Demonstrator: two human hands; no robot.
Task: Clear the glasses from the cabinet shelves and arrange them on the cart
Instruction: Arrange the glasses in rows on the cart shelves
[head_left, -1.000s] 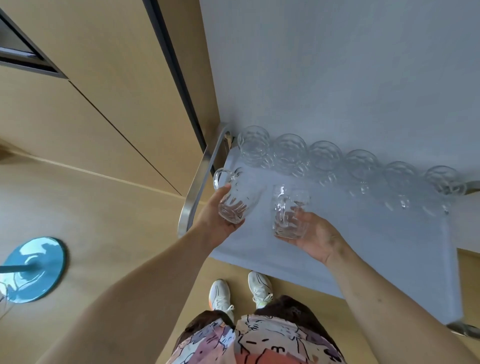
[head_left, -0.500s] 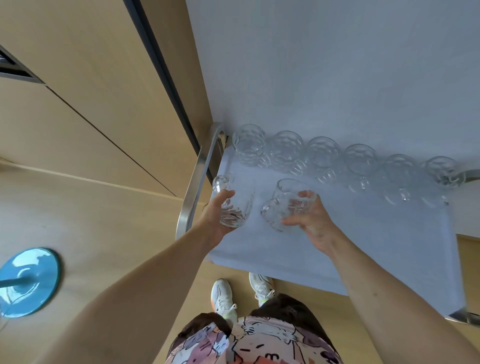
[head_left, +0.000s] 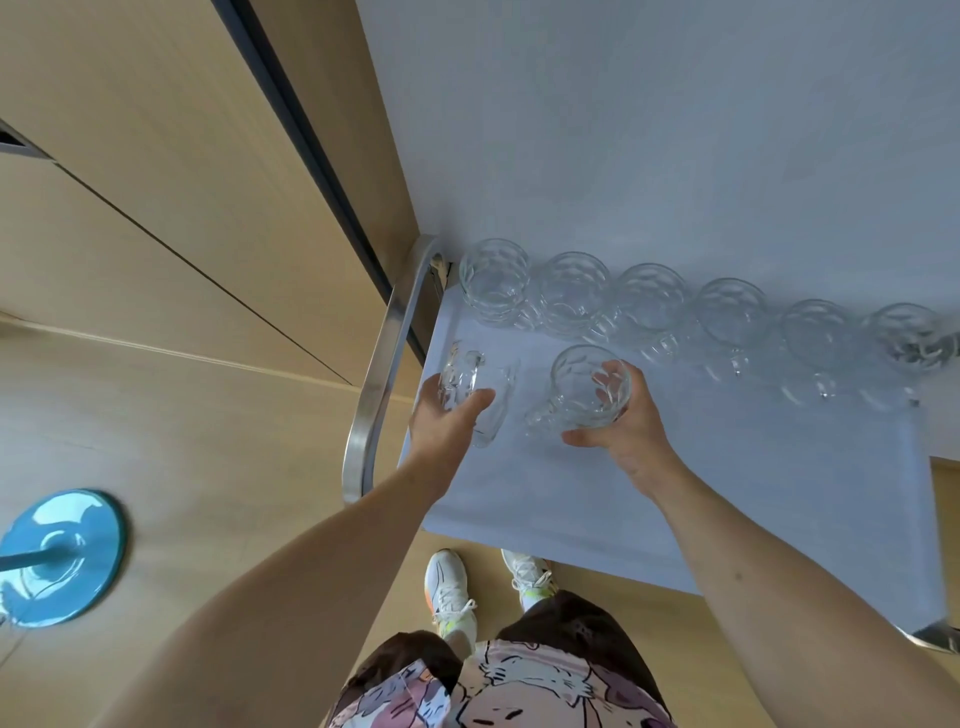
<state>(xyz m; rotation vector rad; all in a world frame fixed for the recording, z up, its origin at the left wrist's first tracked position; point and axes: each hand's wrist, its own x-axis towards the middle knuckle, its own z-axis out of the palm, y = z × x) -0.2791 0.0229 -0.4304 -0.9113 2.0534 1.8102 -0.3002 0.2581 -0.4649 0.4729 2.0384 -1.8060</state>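
Two glass mugs held over the cart (head_left: 675, 493), near its left end. Left hand (head_left: 447, 421) curled around tilted mug (head_left: 467, 400), thumb across its side. Right hand (head_left: 623, 421) gripping upright mug (head_left: 587, 387), fingers inside rim, handle pointing left. Six mugs (head_left: 649, 301) lined along far edge.

rightmost glass (head_left: 910, 338): cut by right edge | blue base (head_left: 57, 556): cut by left edge
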